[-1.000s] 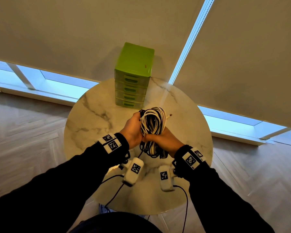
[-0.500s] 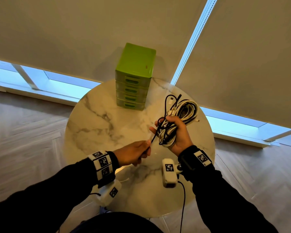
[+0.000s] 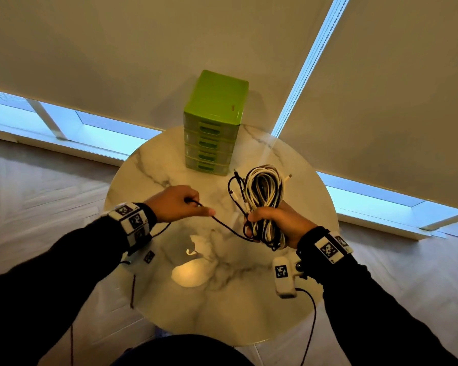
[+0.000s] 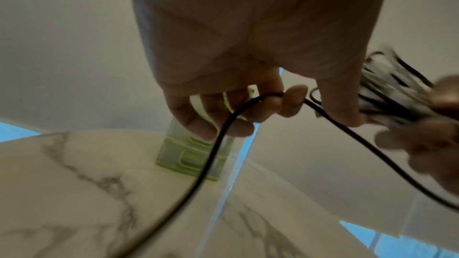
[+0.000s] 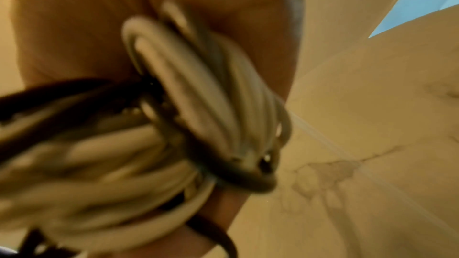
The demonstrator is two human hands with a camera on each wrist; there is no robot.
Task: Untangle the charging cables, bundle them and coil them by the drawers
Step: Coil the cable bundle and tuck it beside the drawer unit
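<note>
- Nearest the camera, two arms in dark sleeves [image 3: 64, 281] reach out over a round marble table [image 3: 154, 170], each wrist wearing a band of black-and-white markers.
- Over the near half of the table, the left hand [image 3: 176, 204] is held above the surface with its fingers curled around a single black cable [image 3: 228, 229]; in the left wrist view the black cable [image 4: 216, 140] passes under the curled fingertips [image 4: 293, 93] and hangs down toward the marble.
- From that grip the black cable sags in a shallow curve and runs across to the right, where it joins the bundle.
- To the right, at about the same depth, the right hand [image 3: 278, 224] is clamped around the lower part of a bundle of charging cables [image 3: 263, 191], fingers wrapped over the white and black strands.
- The bundle stands up out of the fist as a long loop, held off the table; a few loose ends with plugs stick out on its left and upper right.
- In the right wrist view the cable bundle [image 5: 198, 105] fills the picture, blurred, pressed against the palm.
- Farther back, just beyond the top of the loop, a green drawer unit [image 3: 212, 133] stands upright at the far edge of the table; its drawer fronts face the person.
- Behind it hang pale roller blinds [image 3: 117, 48], with strips of window showing below them.
</note>
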